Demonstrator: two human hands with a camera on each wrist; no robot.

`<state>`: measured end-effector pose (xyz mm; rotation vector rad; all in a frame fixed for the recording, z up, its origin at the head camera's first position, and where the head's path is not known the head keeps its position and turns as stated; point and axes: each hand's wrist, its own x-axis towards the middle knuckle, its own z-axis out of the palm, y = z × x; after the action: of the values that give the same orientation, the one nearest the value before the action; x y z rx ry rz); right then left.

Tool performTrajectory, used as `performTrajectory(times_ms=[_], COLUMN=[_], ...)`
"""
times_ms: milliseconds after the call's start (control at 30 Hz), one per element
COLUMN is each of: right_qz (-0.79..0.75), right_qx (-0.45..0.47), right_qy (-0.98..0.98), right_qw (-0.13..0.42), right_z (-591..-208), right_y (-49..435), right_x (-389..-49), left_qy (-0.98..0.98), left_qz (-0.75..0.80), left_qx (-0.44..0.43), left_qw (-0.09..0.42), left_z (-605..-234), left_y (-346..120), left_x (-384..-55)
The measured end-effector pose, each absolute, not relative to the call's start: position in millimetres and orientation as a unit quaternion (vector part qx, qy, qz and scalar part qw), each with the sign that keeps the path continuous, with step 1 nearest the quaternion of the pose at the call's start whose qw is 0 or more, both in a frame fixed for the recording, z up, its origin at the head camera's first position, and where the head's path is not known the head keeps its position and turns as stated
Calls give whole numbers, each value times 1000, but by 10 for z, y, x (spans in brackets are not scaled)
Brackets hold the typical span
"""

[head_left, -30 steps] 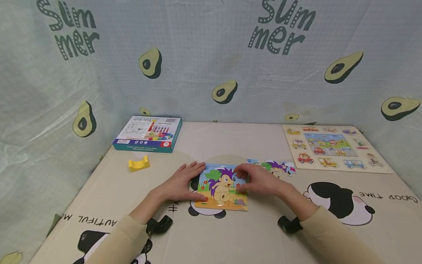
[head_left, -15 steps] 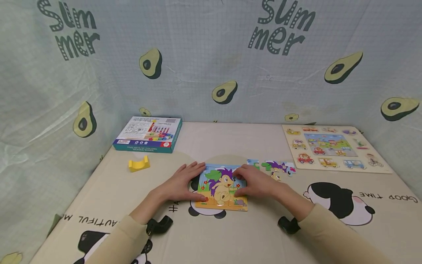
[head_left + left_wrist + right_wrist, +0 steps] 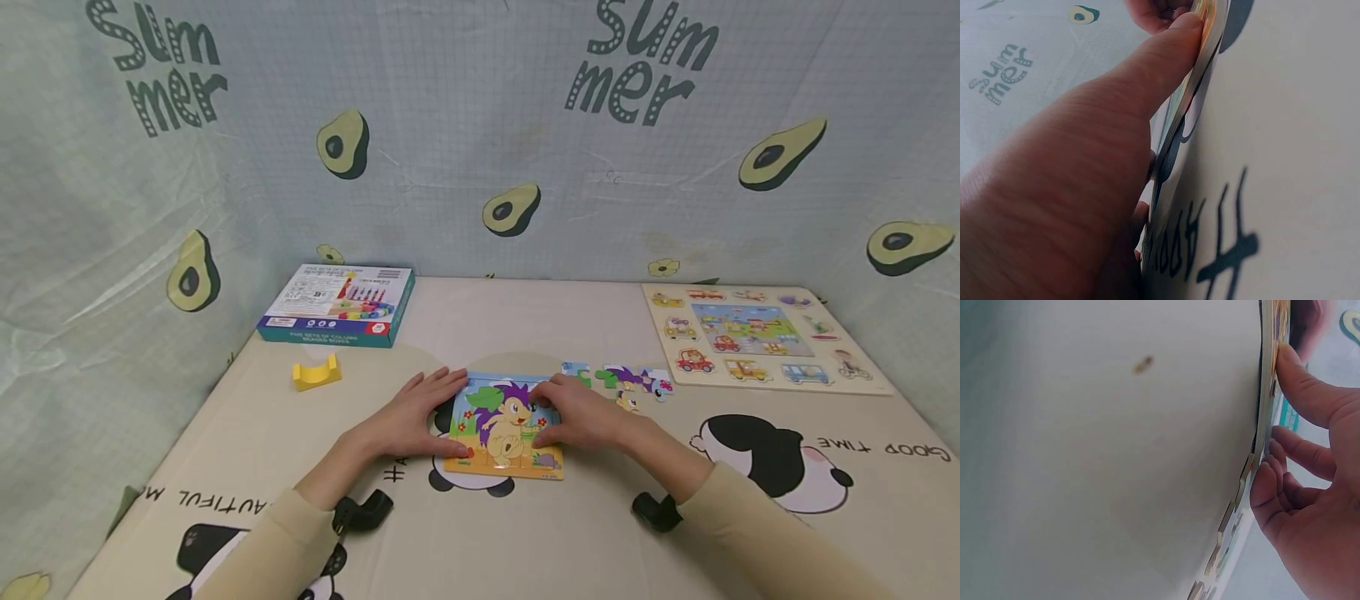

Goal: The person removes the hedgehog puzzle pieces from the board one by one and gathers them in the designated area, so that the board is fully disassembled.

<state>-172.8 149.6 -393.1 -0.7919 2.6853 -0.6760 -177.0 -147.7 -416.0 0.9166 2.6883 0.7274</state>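
Observation:
A hedgehog jigsaw puzzle lies flat on the table in front of me. My left hand rests along its left edge, fingers extended and spread, thumb on the lower left corner. Over the right side is my right hand, its thumb and index fingertip set apart on the picture's surface, the other fingers bent. Its palm hides part of the puzzle's right side. Several loose puzzle pieces lie just beyond the right hand, purple, green and blue; one blue piece sits nearest it.
A teal-edged toy box stands at the back left, with a yellow curved block in front. At the back right lies a wooden vehicle puzzle board. The table wears a printed cloth; a patterned curtain hangs behind.
My right hand has shifted slightly left and down on the puzzle's right side, its thumb now lower, then stayed there. The left hand and loose pieces keep their places.

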Motion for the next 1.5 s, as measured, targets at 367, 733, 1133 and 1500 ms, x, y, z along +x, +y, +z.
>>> performTrajectory(times_ms=[367, 733, 1133, 1500], right_qz=[-228, -259, -293, -315], right_qx=[-290, -306, -321, -308], right_qy=[924, 911, 897, 893], right_qw=[99, 93, 81, 93], right_z=[-3936, -3878, -3895, -3897], right_y=[1520, 1527, 1567, 1567], right_x=[-1672, -1686, -1700, -1719], left_qy=[913, 910, 910, 910], left_qz=[244, 247, 250, 248], left_qx=[311, 318, 314, 316], left_qw=[105, 100, 105, 103], left_z=[-4150, -4164, -4154, -4161], left_y=[-1476, -1491, -1476, -1481], left_x=[-1762, -1771, -1762, -1768])
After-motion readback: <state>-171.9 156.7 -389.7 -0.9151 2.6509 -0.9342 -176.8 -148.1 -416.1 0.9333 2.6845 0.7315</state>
